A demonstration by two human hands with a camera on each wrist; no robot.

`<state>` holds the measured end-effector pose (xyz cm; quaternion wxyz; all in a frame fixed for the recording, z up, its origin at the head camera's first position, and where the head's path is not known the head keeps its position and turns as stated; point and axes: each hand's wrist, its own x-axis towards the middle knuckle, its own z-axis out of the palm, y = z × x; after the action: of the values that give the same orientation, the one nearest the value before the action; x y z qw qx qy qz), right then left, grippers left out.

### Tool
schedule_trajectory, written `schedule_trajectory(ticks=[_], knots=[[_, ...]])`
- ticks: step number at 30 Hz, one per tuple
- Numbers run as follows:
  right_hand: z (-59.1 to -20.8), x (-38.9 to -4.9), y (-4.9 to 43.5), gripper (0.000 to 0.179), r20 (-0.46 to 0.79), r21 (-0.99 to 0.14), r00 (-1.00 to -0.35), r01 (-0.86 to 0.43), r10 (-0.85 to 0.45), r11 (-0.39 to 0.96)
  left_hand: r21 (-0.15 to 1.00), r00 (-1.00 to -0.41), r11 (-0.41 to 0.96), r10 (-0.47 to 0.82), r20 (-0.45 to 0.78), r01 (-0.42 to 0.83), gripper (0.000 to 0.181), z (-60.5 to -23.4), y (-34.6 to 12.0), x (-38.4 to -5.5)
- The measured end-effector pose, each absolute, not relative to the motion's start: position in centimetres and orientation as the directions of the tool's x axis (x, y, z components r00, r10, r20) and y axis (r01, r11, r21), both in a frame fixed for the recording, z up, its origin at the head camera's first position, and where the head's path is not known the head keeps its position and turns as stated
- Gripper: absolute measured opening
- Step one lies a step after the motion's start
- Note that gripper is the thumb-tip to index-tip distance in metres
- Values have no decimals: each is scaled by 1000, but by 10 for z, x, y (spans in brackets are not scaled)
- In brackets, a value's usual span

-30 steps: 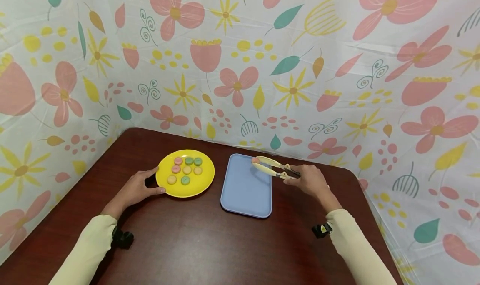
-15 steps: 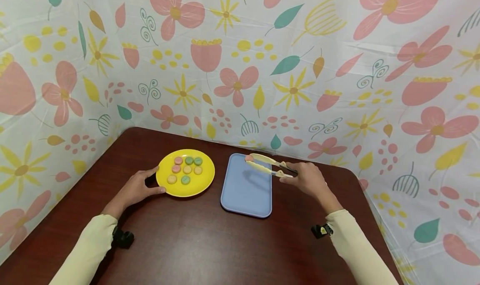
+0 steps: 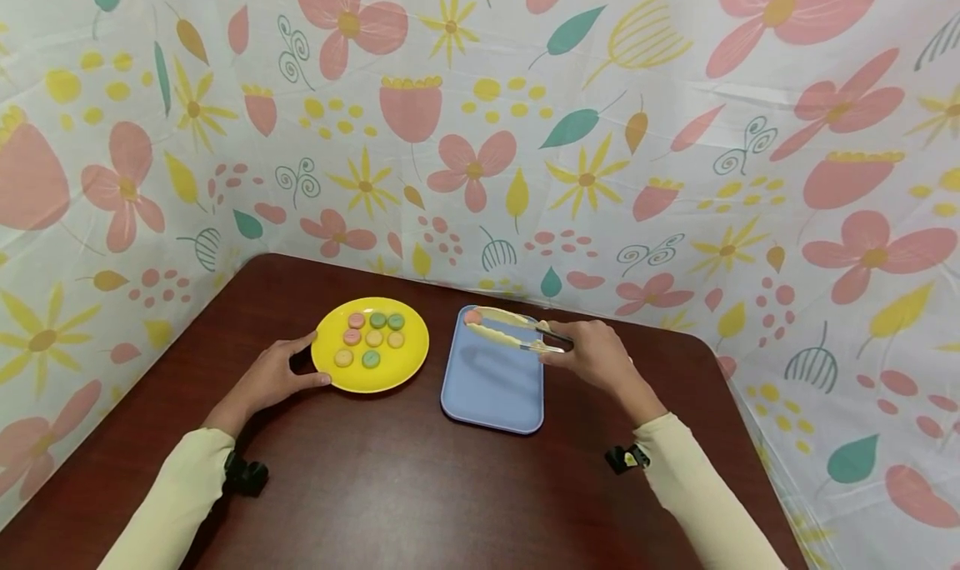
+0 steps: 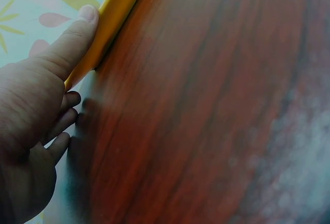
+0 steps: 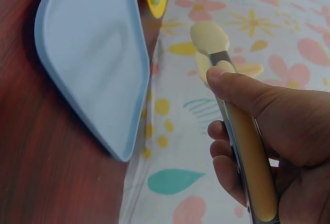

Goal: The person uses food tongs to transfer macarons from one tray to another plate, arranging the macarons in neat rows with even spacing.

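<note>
At the left, my left hand (image 3: 273, 378) holds the rim of a round yellow plate (image 3: 397, 368), its thumb along the near edge and fingers at the left side. Pink, green and yellow macarons (image 3: 373, 339) lie spread on that plate. My right hand (image 3: 596, 355) grips a pair of tongs (image 3: 495, 334) with cream tips; the right wrist view shows the thumb on the tongs' handle (image 5: 252, 167). Between the tips is a pink macaron (image 3: 472, 317), over the far left corner of a blue rectangular tray (image 3: 491, 395).
Both the plate and the tray stand on a dark wooden table (image 3: 390, 487), the tray to the right of the plate. A flower-printed cloth (image 3: 480, 162) hangs close behind the table and along its left side.
My right hand has moved left, carrying the tongs and pink macaron from the tray's far right to its far left corner. My left hand and the plate stay put.
</note>
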<state>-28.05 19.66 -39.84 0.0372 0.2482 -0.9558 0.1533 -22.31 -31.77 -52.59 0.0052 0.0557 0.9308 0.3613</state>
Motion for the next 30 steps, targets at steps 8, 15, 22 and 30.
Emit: schedule_trajectory(ticks=[8, 15, 22, 30], knots=[[-401, -278, 174, 61, 141, -277, -848, -529, -511, 802, 670, -993, 734, 113, 40, 110, 110, -525, -318, -223], [-408, -278, 153, 59, 124, -265, -837, -545, -532, 795, 666, -995, 741, 101, 19, 88, 111, -525, -318, -223], [-417, -281, 137, 59, 124, -291, -821, -567, -558, 770, 671, -995, 738, 99, 5, 77, 110, -524, -318, -223], [-421, -284, 121, 58, 138, -277, -783, -618, -606, 736, 670, -995, 738, 100, 11, 81, 108, -523, -317, -223]])
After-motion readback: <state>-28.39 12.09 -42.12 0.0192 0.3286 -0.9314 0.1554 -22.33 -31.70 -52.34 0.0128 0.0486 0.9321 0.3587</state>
